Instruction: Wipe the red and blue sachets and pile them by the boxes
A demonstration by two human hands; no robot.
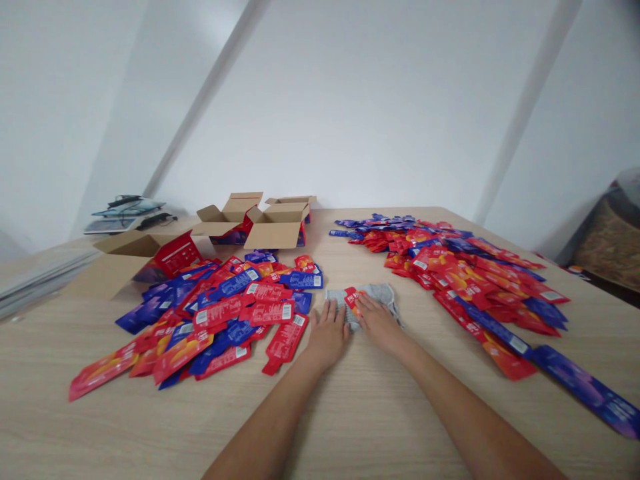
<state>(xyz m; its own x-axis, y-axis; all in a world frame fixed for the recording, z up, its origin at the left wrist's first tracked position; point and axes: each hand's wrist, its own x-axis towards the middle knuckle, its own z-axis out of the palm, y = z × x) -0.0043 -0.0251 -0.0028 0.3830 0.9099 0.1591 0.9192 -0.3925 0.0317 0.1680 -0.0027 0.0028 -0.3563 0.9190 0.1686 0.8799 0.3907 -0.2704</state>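
Note:
A grey cloth (384, 293) lies on the table in front of me, with a small red pouch (351, 298) on top of it. My right hand (376, 320) lies flat with its fingers spread over the pouch and the cloth. My left hand (327, 337) rests palm down at the cloth's left edge, its fingers apart. Close beside it on the left is a red pouch (285, 343) with a barcode. That pouch lies at the edge of a pile of red and blue pouches (225, 310).
To the right spreads a larger pile of red and blue pouches (460, 273). Open cardboard boxes (277, 233) stand at the back left, and another open box (165, 257) is nearer. Beyond them is a stack of flat items (127, 213). A white wall (380, 120) rises behind the table.

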